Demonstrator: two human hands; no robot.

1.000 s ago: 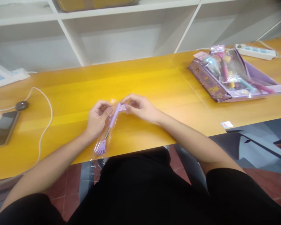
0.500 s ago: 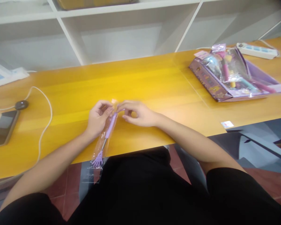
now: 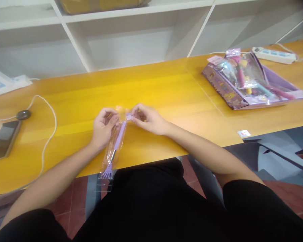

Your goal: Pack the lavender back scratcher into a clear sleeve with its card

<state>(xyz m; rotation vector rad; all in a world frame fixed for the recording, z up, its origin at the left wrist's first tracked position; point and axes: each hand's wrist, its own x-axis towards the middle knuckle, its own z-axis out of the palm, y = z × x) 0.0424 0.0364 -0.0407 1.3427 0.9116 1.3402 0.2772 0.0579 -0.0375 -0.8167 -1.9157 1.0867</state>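
Observation:
A purple back scratcher (image 3: 115, 148) with a small hand-shaped claw lies inside a clear plastic sleeve (image 3: 110, 158) on the yellow table (image 3: 166, 90). Its claw end hangs past the table's near edge. My left hand (image 3: 104, 127) pinches the sleeve's upper end from the left. My right hand (image 3: 147, 119) pinches the scratcher's purple top end and the sleeve's mouth from the right. The fingers of both hands are curled closed.
A purple display box of wrapped toys (image 3: 249, 82) sits at the right, with a white power strip (image 3: 274, 55) behind it. A phone (image 3: 3, 139), a round dark puck (image 3: 23, 115) and a white cable (image 3: 49, 134) lie at the left. White shelves (image 3: 131, 37) stand behind. A small sticker (image 3: 243, 133) lies near the edge.
The scratcher has slid deeper into the sleeve, its claw now past the table edge. My right hand dipped, then came back up to the top end.

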